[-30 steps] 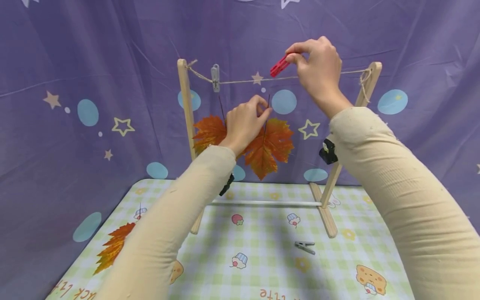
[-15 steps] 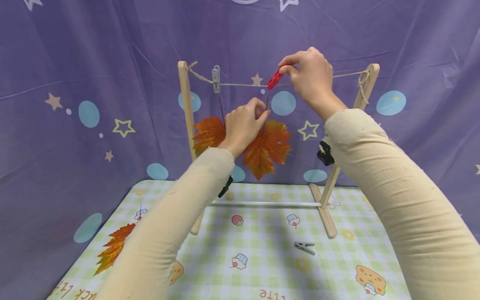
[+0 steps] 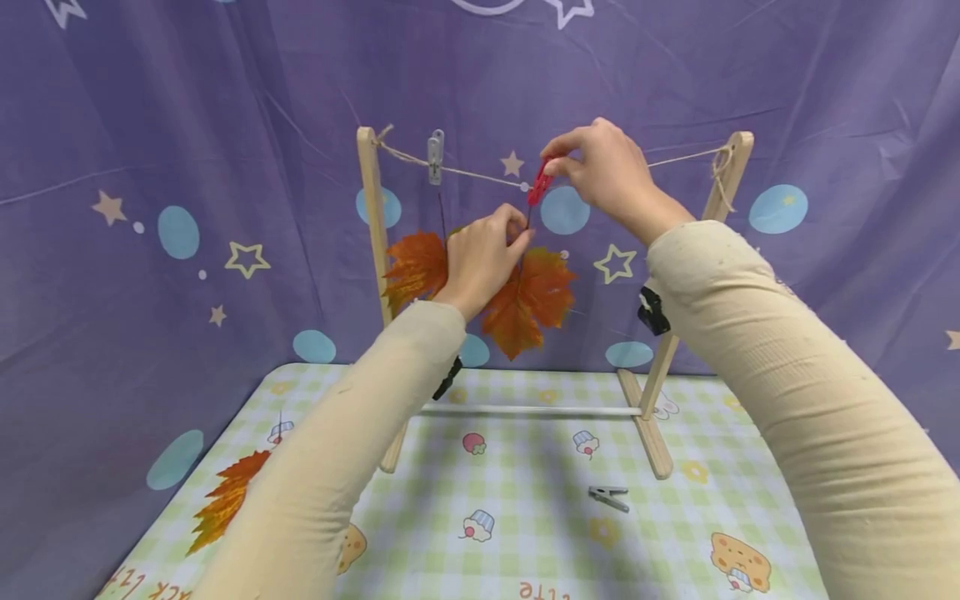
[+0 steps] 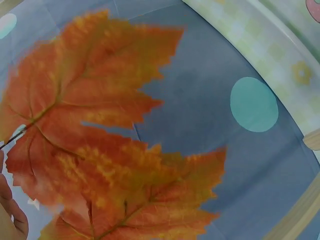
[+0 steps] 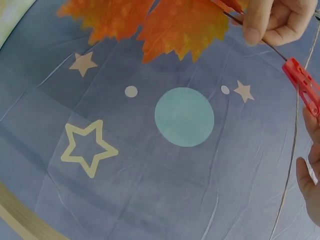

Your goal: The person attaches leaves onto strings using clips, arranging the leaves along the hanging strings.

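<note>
My left hand (image 3: pixel 480 260) pinches the thin dark stem of an orange maple leaf (image 3: pixel 527 307), which hangs below the fingers. My right hand (image 3: pixel 609 173) grips a red clothespin (image 3: pixel 540 183) at the twine (image 3: pixel 483 176), its nose pointing down at the top of that stem. The right wrist view shows the clothespin (image 5: pixel 300 80) across the twine (image 5: pixel 295 135), with the stem's end right at its tip. Left of this, a second maple leaf (image 3: pixel 414 265) hangs under a grey clothespin (image 3: pixel 435 158) on the line, partly hidden by my left hand.
The twine runs between two wooden posts (image 3: pixel 371 200), joined low down by a white rod (image 3: pixel 532 409). Another maple leaf (image 3: pixel 228 496) lies on the checked tablecloth (image 3: pixel 540 542) at left, partly behind my sleeve. A grey clothespin (image 3: pixel 609 497) lies at right. A purple curtain (image 3: pixel 225 150) hangs behind.
My right hand has come down and left with the red clothespin, from above the twine to the stem's top. The twine now dips there. My left hand has shifted slightly down.
</note>
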`<act>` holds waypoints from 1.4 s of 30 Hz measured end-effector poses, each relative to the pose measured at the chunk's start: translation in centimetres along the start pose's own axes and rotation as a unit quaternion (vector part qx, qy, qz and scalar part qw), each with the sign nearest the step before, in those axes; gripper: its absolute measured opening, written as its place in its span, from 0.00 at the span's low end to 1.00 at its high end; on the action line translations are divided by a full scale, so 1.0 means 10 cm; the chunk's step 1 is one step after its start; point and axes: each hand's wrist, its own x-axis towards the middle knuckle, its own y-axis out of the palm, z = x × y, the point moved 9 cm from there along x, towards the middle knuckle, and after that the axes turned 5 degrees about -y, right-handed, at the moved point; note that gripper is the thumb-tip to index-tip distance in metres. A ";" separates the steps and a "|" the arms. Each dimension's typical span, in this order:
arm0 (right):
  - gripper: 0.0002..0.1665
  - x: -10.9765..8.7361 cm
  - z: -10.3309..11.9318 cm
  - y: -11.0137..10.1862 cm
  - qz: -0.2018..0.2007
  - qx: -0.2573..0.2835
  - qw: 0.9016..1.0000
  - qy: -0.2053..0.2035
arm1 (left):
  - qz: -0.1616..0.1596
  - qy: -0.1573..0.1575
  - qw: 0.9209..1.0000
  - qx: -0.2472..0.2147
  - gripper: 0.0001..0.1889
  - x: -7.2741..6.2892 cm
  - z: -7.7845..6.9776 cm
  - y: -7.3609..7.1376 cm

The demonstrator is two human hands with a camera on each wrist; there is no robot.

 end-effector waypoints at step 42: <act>0.19 0.05 0.23 0.03 0.054 -0.052 0.996 -0.050 | -0.030 0.022 0.999 0.023 0.09 -0.07 0.06 -0.02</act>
